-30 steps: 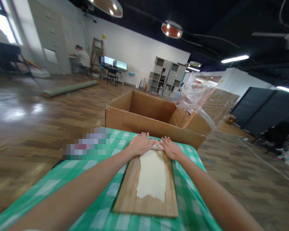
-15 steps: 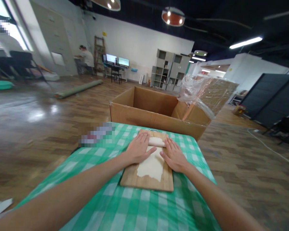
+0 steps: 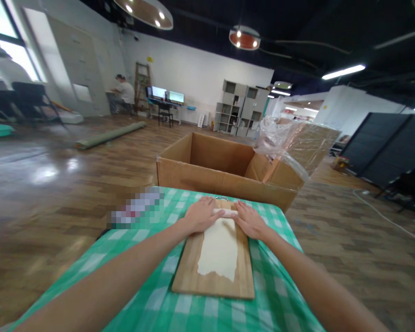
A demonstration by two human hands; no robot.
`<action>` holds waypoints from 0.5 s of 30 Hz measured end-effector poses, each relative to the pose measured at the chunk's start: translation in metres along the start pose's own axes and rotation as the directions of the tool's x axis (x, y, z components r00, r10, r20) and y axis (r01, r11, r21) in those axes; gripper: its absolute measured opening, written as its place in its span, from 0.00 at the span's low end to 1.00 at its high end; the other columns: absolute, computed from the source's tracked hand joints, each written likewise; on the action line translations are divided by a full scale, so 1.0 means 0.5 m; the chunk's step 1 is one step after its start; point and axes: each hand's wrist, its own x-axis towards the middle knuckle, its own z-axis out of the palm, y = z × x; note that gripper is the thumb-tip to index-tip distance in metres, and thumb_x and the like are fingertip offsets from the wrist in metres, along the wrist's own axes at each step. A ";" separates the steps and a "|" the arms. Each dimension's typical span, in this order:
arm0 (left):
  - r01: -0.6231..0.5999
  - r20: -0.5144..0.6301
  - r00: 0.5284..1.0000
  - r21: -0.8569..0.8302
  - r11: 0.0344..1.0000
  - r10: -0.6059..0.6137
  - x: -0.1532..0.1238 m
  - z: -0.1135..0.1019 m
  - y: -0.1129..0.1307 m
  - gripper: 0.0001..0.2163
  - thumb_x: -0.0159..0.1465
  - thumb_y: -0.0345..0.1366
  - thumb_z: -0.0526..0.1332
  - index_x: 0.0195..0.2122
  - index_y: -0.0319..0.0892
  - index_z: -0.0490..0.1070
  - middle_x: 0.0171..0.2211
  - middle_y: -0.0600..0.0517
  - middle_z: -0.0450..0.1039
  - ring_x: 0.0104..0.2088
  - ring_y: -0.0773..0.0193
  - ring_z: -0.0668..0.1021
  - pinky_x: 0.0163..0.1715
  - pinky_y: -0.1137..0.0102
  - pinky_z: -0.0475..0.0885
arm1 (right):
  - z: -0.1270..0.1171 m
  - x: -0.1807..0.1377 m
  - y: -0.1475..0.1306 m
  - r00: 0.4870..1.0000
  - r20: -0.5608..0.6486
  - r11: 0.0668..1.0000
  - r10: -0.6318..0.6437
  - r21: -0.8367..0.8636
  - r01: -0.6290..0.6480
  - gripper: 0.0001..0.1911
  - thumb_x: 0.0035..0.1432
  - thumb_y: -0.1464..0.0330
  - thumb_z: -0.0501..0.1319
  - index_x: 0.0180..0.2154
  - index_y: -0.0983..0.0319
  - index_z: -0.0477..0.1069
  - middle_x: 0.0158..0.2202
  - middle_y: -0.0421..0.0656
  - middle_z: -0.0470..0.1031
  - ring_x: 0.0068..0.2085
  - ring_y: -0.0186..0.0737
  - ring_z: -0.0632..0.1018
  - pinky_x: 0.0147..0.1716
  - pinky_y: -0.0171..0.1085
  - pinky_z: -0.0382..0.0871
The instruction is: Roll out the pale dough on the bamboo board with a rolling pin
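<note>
A thin, pale sheet of dough (image 3: 217, 251) with a ragged near edge lies on a wooden cutting board (image 3: 190, 272). Across its far end sits a pale rolling pin (image 3: 230, 212), partly covered by my fingers. My left hand (image 3: 201, 215) is over the pin's left end, thumb pointing inward along it. Over the right end, my right hand (image 3: 249, 219) has its fingers forward and its thumb toward the middle. Both hands are closed over the pin's ends, which they hide. The board rests on a green and white checked tablecloth (image 3: 159, 295).
Just past the table stands a big open cardboard box (image 3: 200, 170), with clear plastic wrap (image 3: 280, 138) at its right. A blurred-out item (image 3: 138, 207) is at the table's left edge. Two people sit farther off at the left. A rolled green mat (image 3: 110, 135) lies on the floor.
The rolling pin and both hands have moved away from me, toward the board's far end. More of the dough sheet shows on the near side. My view has tilted up slightly.
</note>
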 end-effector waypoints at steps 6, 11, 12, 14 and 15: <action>0.031 -0.039 0.999 0.033 0.999 -0.030 0.013 0.021 -0.007 0.32 0.74 0.55 0.44 0.65 0.34 0.67 0.67 0.34 0.65 0.69 0.44 0.66 0.66 0.53 0.62 | 0.001 0.021 -0.001 0.999 -0.038 0.999 0.011 -0.033 -0.013 0.41 0.73 0.47 0.42 0.71 0.72 0.57 0.74 0.58 0.53 0.74 0.53 0.54 0.71 0.52 0.51; -0.060 -0.072 0.995 0.051 0.997 0.063 -0.085 0.015 0.028 0.40 0.72 0.60 0.45 0.71 0.29 0.56 0.72 0.31 0.54 0.74 0.43 0.56 0.72 0.50 0.50 | 0.015 -0.104 -0.035 0.994 -0.096 0.999 -0.048 -0.008 0.048 0.44 0.72 0.46 0.45 0.75 0.68 0.45 0.76 0.54 0.43 0.76 0.54 0.48 0.72 0.57 0.48; -0.075 -0.060 0.995 0.048 0.996 0.078 -0.109 0.009 0.037 0.41 0.72 0.61 0.45 0.72 0.29 0.54 0.72 0.31 0.53 0.74 0.42 0.55 0.72 0.49 0.50 | 0.014 -0.133 -0.044 0.994 -0.099 0.998 -0.055 -0.002 0.055 0.44 0.72 0.46 0.46 0.75 0.66 0.43 0.76 0.52 0.42 0.76 0.54 0.47 0.72 0.58 0.48; -0.106 -0.046 0.993 0.039 0.994 0.108 -0.151 -0.005 0.052 0.41 0.72 0.61 0.45 0.73 0.30 0.51 0.73 0.32 0.50 0.74 0.43 0.53 0.72 0.49 0.51 | 0.006 -0.179 -0.061 0.994 -0.087 0.998 -0.061 0.013 0.063 0.43 0.72 0.46 0.47 0.76 0.64 0.41 0.76 0.49 0.41 0.76 0.54 0.47 0.72 0.58 0.48; -0.119 -0.042 0.992 0.035 0.992 0.120 -0.168 -0.011 0.058 0.41 0.72 0.60 0.46 0.74 0.31 0.49 0.74 0.33 0.49 0.75 0.44 0.52 0.72 0.49 0.51 | -0.002 -0.194 -0.067 0.996 -0.071 0.998 -0.060 0.021 0.061 0.42 0.72 0.47 0.46 0.76 0.63 0.42 0.76 0.49 0.43 0.75 0.53 0.48 0.72 0.58 0.48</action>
